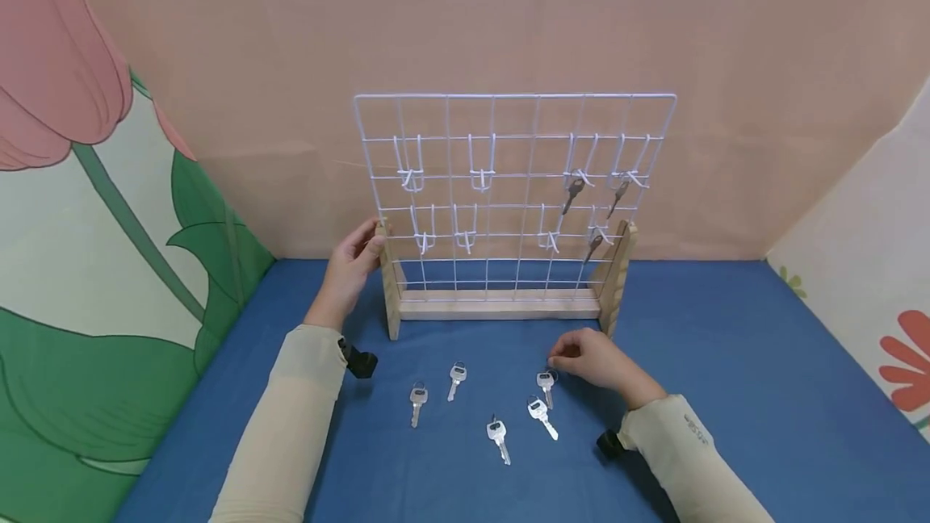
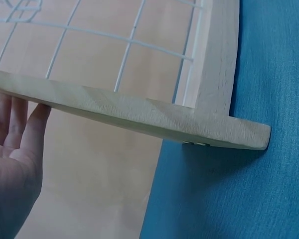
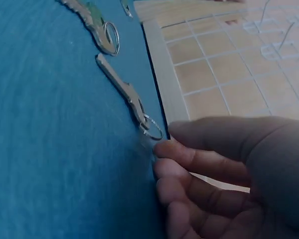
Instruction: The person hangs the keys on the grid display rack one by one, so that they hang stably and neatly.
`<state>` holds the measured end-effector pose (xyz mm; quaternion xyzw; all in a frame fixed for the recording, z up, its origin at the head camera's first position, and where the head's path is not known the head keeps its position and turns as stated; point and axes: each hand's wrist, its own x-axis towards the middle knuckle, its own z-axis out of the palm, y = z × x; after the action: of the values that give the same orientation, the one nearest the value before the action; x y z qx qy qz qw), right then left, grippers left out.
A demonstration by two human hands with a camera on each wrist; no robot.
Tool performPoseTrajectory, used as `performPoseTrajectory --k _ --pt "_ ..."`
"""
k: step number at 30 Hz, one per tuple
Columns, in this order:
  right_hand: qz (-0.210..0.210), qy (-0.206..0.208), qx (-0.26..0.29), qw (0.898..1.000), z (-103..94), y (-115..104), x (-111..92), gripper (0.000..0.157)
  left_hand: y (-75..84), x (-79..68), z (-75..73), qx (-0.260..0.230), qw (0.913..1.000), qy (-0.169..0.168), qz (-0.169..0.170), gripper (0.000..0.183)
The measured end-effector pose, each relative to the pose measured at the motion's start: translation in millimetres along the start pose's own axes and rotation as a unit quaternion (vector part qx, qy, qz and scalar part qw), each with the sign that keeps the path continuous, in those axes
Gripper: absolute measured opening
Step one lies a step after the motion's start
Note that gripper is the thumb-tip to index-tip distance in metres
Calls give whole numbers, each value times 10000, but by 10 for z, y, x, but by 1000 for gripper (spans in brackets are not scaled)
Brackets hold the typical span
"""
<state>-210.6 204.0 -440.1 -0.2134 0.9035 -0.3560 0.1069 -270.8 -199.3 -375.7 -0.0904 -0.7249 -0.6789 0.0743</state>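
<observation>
A white wire grid rack (image 1: 516,94) with hooks stands on wooden legs. At its left wooden post (image 2: 139,112), my left hand (image 1: 352,269) grips the edge with thumb and fingers. My right hand (image 1: 599,366) is low over the cloth in front of the right leg, thumb and forefinger together at the ring (image 3: 152,128) of a silver key (image 1: 546,382). Close below that key lies another key (image 1: 541,416). Three more keys are spread leftward: one front centre (image 1: 497,436), one farther back (image 1: 457,378) and one at left (image 1: 418,402).
Keys hang on the rack's right side: two on upper hooks (image 1: 574,194) and one on a lower hook (image 1: 594,245). Other hooks (image 1: 482,176) stick out toward me. Blue cloth (image 1: 726,345) covers the table; a pinkish backdrop (image 1: 508,14) rises behind the rack.
</observation>
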Motion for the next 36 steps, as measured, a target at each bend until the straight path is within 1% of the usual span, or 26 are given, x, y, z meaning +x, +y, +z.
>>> performPoseTrajectory --k 3,8,13,21,24,29,32,33,36 --pt "9 -123 108 9999 -12 48 -7 9 -6 0 15 -27 10000 -28 -15 58" --pt "-246 -341 255 9988 -46 84 24 11 1 -8 -13 18 10000 72 -45 59" --pt "-350 -585 449 9967 -65 108 40 7 0 15 -26 91 9998 111 -106 61" --pt "-320 -633 557 9959 -79 156 1 5 -16 9 5 62 10000 17 -8 61" --pt "-338 -654 568 9957 -75 158 -7 7 -15 -7 -15 104 9999 13 52 60" --pt "-371 -811 704 9935 -42 162 -44 9 -25 -39 -32 209 9998 -10 2 58" --pt "-517 -691 622 9943 -48 149 -54 8 -25 -27 -32 278 9996 -23 32 59" --pt "-578 -594 550 9950 -57 138 -57 8 -25 -17 -32 296 9996 -16 37 59" --pt "-684 -138 228 9973 -104 82 -71 6 -14 10 -25 265 9996 -29 66 59"
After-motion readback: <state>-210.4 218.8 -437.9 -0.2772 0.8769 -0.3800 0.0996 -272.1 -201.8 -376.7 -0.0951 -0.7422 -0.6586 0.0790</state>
